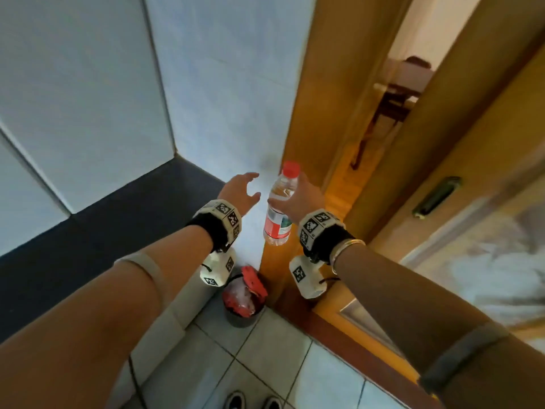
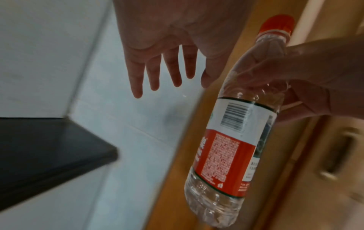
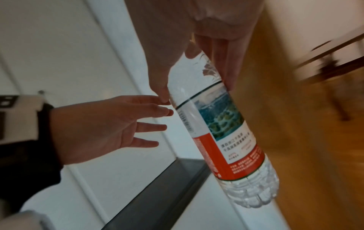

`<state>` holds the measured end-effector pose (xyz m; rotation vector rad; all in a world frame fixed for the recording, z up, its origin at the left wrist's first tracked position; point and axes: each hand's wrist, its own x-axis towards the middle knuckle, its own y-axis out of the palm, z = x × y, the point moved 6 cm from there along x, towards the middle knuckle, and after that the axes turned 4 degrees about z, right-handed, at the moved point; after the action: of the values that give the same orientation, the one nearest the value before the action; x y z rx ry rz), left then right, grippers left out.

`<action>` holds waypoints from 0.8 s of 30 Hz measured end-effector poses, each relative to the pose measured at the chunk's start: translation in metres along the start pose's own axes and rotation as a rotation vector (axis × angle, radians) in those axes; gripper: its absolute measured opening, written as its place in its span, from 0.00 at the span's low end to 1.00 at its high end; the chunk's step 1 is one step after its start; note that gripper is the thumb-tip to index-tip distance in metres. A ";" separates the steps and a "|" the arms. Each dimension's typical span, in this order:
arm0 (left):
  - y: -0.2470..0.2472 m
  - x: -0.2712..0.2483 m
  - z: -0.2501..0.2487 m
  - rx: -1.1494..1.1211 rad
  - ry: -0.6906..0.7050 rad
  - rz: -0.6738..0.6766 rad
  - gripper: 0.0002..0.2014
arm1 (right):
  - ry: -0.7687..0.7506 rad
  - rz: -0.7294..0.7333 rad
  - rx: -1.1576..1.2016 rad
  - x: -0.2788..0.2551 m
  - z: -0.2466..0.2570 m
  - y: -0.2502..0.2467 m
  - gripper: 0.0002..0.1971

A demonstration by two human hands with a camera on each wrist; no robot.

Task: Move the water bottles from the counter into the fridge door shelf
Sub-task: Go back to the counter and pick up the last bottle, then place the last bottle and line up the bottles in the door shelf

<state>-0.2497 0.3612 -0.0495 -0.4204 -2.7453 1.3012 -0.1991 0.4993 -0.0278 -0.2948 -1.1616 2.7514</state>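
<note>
We stand in a corner where a dark worktop (image 1: 97, 228) runs along pale tiled walls (image 1: 227, 84) and ends short of a wooden door frame (image 1: 321, 93). Beyond the frame, through the opening, we see a blurred piece of dark wooden furniture (image 1: 392, 104). To our right is a wooden door with a recessed metal handle (image 1: 436, 196). The floor (image 1: 283, 361) is light tile, and on it, by the foot of the frame, sits a small bin (image 1: 243, 299) lined with red plastic.

Our right hand (image 1: 298, 199) is raised ahead of us, its fingers (image 3: 226, 62) wrapped around the upper shoulder of a water bottle (image 1: 278, 211), below the red cap (image 1: 291, 169). The bottle is in mid-air, roughly upright with its base tipped slightly, in front of the edge where tile meets door frame and off the worktop. It is clear, with a red and white label.

Our left hand (image 1: 240, 191) is stretched out just beside the bottle, fingers (image 2: 138, 74) spread and straight, holding nothing. In the right wrist view its fingertips sit very near the bottle; we cannot tell if they touch it.
</note>
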 end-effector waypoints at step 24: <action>0.321 -0.138 -0.404 0.049 0.898 0.712 0.26 | 0.801 -0.785 0.065 -0.299 -0.316 -0.268 0.40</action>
<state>0.0252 0.8191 -0.0318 -1.6042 -1.8299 0.8914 0.1790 0.8428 -0.0130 -0.6733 -0.7300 1.7106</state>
